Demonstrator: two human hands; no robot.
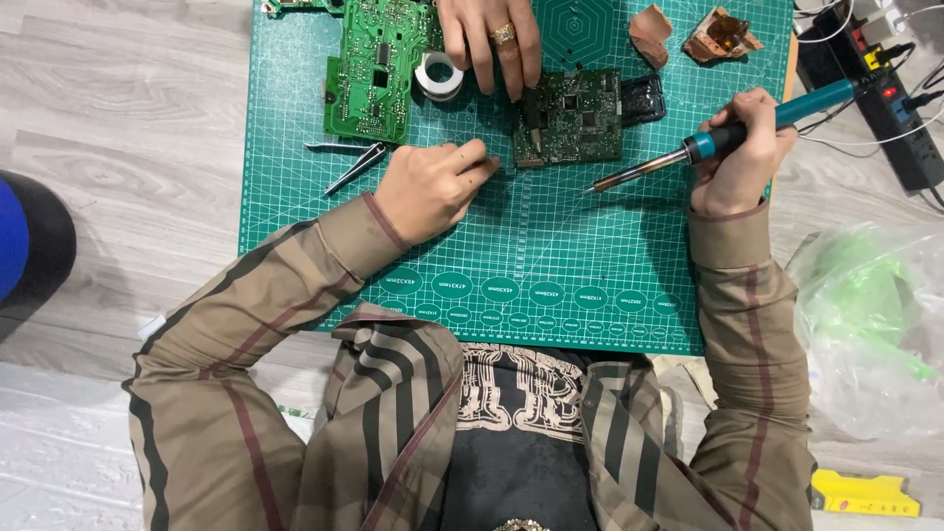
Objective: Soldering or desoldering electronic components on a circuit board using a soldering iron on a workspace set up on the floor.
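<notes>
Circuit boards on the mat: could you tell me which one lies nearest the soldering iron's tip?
The smaller dark circuit board, pinned by another person's ringed hand, lies nearest the soldering iron; the larger bright-green board sits farther left.

Cutting mat [551,246]: matt green rubbery sheet, smooth, printed grid. Tabletop [118,108]: pale grey wood grain, matt. Soldering iron [728,138] in right hand [737,157]: teal plastic handle, black grip, dull metal shaft. Small circuit board [580,118]: dark green laminate, slight sheen; larger circuit board [379,69] brighter green, metal solder points. Tweezers [354,162]: bare steel, satin. Tape roll [439,76]: white, glossy. Sleeves [295,265]: woven striped cloth, matt. Bag [875,324]: clear crinkled plastic, shiny.
</notes>
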